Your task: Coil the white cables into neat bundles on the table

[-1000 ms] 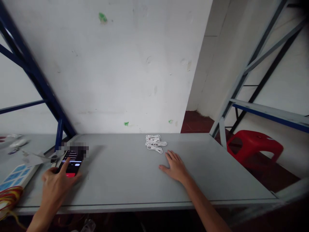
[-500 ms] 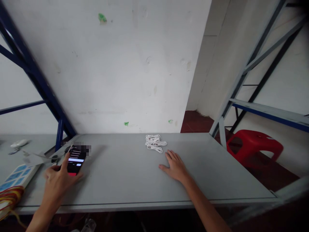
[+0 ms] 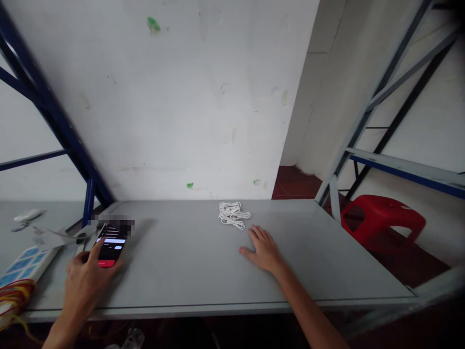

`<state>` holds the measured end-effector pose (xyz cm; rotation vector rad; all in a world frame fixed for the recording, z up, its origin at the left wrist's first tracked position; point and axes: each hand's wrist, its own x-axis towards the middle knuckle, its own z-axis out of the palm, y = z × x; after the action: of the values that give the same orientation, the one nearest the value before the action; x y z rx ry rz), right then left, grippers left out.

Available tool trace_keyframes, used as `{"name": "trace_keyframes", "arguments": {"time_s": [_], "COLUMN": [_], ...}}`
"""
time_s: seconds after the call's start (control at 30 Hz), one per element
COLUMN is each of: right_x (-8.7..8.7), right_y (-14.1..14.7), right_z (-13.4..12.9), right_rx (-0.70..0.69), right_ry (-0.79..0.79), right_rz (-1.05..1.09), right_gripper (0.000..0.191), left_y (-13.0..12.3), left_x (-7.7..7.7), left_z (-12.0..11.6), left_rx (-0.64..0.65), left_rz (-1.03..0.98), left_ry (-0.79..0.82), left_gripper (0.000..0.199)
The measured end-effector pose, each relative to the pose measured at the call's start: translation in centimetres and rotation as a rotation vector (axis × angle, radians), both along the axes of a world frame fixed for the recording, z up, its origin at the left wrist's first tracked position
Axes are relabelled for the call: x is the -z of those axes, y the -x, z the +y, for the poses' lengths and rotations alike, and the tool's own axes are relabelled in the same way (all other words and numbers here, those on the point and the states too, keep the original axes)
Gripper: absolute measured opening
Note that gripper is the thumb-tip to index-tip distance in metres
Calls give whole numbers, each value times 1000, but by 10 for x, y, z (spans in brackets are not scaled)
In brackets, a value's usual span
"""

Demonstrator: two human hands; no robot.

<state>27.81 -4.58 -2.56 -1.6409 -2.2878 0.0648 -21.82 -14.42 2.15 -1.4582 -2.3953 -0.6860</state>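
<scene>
At the left of the grey table (image 3: 189, 271), my left hand (image 3: 87, 274) holds a dark phone (image 3: 112, 249) with a lit screen and a red strip at its lower end. The index finger lies over the screen's left side. My right hand (image 3: 263, 249) rests palm down on the table with its fingers spread and nothing in it. Just beyond its fingertips lies a bundle of white cables (image 3: 232, 214), apart from the hand.
A power strip (image 3: 27, 265) and coiled red and yellow wires (image 3: 16, 298) sit at the far left. Blue posts (image 3: 69, 131) rise on the left, grey ones on the right. A red stool (image 3: 385, 218) stands beyond the table's right edge.
The phone and my left hand have shifted slightly left and down, and the index finger sits lower on the screen. My right hand and the cables have not moved.
</scene>
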Motion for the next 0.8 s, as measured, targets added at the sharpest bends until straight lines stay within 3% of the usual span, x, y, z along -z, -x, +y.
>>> {"name": "trace_keyframes", "arguments": {"time_s": [0.2, 0.57, 0.8], "right_x": [0, -2, -2], "right_y": [0, 1, 1], "right_z": [0, -1, -2], "right_rx": [5, 3, -3], "right_ry": [-5, -2, -8], "right_rz": [-4, 10, 13], "right_gripper": [82, 81, 81], "left_y": [6, 21, 40], "left_x": [8, 7, 15], "left_z": [2, 7, 17], "left_rx": [-5, -121, -114], "left_rz": [192, 67, -13], "left_ry": [-33, 282, 341], "left_gripper": [78, 99, 106]}}
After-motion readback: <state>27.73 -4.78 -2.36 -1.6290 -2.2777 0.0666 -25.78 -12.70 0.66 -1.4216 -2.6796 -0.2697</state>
